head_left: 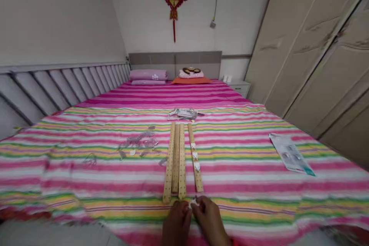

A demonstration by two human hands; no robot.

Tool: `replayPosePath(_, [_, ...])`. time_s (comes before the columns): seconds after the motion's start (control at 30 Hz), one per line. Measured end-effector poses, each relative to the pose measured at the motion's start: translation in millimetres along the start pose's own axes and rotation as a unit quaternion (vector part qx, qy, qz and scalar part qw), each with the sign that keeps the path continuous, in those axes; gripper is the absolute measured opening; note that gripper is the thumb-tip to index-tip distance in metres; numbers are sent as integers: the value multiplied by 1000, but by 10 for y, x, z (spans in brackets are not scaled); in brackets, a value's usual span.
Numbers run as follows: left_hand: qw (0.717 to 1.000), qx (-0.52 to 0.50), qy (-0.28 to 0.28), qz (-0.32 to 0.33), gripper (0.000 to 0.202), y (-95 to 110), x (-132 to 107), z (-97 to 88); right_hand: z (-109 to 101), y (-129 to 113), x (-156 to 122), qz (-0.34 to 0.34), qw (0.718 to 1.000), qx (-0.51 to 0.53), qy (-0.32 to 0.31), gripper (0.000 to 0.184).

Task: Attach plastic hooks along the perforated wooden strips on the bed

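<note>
At the near part of the bed, my left hand (177, 221) and my right hand (210, 218) are close together, fingers closed around a small white piece (192, 203). Its exact shape is blurred. Just beyond my fingers lie long wooden strips with rows of small holes (182, 161), set side by side. To their right, apart from them, a narrower wooden strip (198, 182) carries three similar white pieces (195, 156) in a line along it.
Clear plastic scraps (141, 142) lie left of the strips. A clear package (184, 113) rests beyond their far ends, and a flat plastic packet (291, 154) lies to the right. Everything sits on a striped bedsheet (236, 177). A railing (57, 88) borders the left side, wardrobes (302, 54) the right.
</note>
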State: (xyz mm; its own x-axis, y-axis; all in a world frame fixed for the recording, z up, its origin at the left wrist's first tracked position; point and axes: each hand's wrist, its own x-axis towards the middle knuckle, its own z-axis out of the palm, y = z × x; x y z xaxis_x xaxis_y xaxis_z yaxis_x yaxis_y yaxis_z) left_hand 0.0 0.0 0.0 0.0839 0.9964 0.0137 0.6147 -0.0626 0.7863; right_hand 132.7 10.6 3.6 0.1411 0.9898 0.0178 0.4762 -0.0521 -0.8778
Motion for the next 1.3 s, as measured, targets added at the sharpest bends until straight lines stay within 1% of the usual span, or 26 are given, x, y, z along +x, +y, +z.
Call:
replayPosePath(0.13, [1000, -3, 17, 4, 20, -30, -6, 6, 47, 11, 53, 25, 999, 32, -2, 16])
replayPosePath(0.27, [999, -24, 22, -21, 16, -91, 5, 36, 73, 36, 44, 39, 995, 95, 6, 14])
replayPosePath(0.37, [998, -47, 26, -36, 13, -140, 9, 77, 47, 23, -2, 42, 987, 155, 6, 17])
replayPosePath(0.47, [996, -74, 27, -36, 12, -144, 1, 98, -27, -27, -45, 55, 975, 216, -12, 18])
replayPosePath(0.6, [989, -137, 32, -45, 13, -36, -31, 64, -147, -91, -73, 89, 951, 293, -31, 26])
replayPosePath(0.73, [966, -250, -4, -68, 16, 154, -47, -6, -198, -102, -104, 157, 913, 371, -62, 37])
replayPosePath(0.8, [954, -290, -9, -71, 18, 240, -19, -52, -201, -91, -121, 172, 900, 395, -68, 40])
replayPosePath(0.83, [950, -305, -8, -72, 19, 277, 7, -82, -206, -85, -126, 169, 898, 399, -74, 40])
replayPosePath(0.9, [944, -321, -8, -75, 20, 340, 82, -166, -244, -78, -125, 154, 905, 386, -89, 40])
replayPosePath(0.97, [945, -316, -25, -74, 20, 402, 177, -282, -330, -96, -111, 119, 923, 358, -78, 39])
replayPosePath(1.07, [953, -286, -81, -66, 20, 525, 315, -475, -519, -192, -69, 25, 954, 298, -9, 35])
replayPosePath(1.1, [954, -274, -101, -62, 18, 575, 352, -528, -577, -235, -51, -6, 962, 272, 0, 32])
replayPosePath(1.17, [954, -260, -138, -51, 16, 673, 409, -603, -656, -315, -7, -50, 972, 228, -8, 28])
replayPosePath(1.23, [952, -251, -171, -41, 14, 755, 449, -634, -673, -360, 42, -58, 976, 210, -28, 30])
replayPosePath(1.3, [950, -241, -193, -39, 14, 806, 486, -635, -645, -363, 90, -28, 972, 227, -52, 35])
